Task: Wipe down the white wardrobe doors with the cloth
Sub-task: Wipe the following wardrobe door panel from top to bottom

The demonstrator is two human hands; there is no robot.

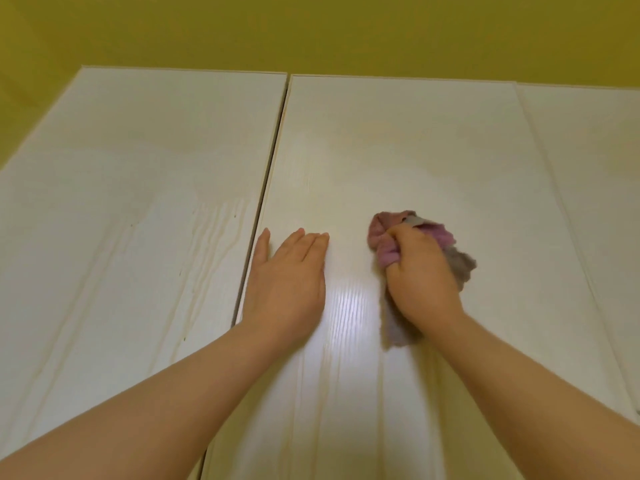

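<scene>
Wardrobe doors (398, 150): white, faint wood-grain pattern running lengthwise, smooth with a satin-to-glossy finish. Bright glare patch (349, 303) on the middle door at about 6 o'clock from picture centre shows the sheen; fine ridged grain texture visible inside it. Cloth (384, 237): soft, fuzzy fabric, pink and grey, crumpled, matt. Wall (311, 29) at 12 o'clock: flat mustard yellow, matt, no visible texture.
</scene>
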